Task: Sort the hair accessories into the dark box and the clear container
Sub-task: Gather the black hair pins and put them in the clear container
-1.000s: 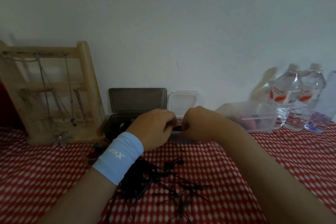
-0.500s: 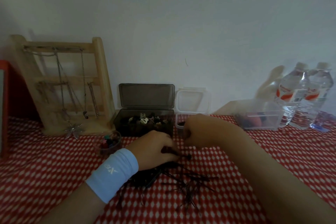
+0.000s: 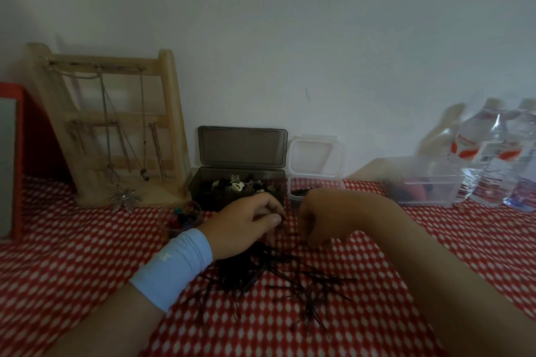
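Both the left hand [image 3: 243, 226] and right hand [image 3: 317, 222] curl fingers down onto the black hairpins [image 3: 272, 275] just beneath them; whether either pinches a pin I cannot tell. Thin, tangled pins (glossy, slippery-looking) could snag and drag neighbours, or drop short of the clear container [image 3: 298, 193] just beyond, beside the dark box [image 3: 208, 182].

Dim, flat light leaves the hands [image 3: 290, 223] murky, soft shadows fall on the wall [image 3: 290, 38], edges bow, and the bottles [image 3: 499, 153] are smeared.

wooden rack [image 3: 171, 113], smoky plastic box [image 3: 242, 151]
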Available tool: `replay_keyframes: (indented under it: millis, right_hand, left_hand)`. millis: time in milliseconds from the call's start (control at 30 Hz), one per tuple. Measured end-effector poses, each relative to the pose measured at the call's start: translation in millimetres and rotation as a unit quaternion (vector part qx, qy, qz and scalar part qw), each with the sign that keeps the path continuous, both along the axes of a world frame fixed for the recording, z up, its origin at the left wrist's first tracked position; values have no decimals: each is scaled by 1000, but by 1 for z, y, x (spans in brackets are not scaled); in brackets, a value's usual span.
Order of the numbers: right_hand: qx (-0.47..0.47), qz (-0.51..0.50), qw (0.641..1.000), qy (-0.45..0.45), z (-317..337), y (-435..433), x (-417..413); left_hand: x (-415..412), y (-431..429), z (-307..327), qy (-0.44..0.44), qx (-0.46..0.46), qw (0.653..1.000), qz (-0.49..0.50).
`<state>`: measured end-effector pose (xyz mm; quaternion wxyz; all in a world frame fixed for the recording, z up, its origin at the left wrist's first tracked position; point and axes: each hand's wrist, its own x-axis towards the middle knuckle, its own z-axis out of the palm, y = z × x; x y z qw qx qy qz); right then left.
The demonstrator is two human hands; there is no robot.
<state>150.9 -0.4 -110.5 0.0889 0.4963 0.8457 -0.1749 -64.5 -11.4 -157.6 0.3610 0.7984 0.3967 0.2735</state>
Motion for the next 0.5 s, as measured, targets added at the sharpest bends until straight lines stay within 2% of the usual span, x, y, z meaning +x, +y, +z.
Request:
replay_keyframes:
  millis: [133,267,400,500]
  right_hand:
    - [-24,0,999,26,4,-1,0]
    - [-14,-20,998,67,9,-1,1]
    - [70,-3,995,78,5,2,-5]
    - [116,-10,985,129,1,3,-11]
  left_hand:
    - [-1,-1,7,-21,-6,1000,3]
    - [-7,3,18,-2,44,999,25]
    - [-7,13,29,-31,65,996,61]
    - [-12,31,37,53,154,979,121]
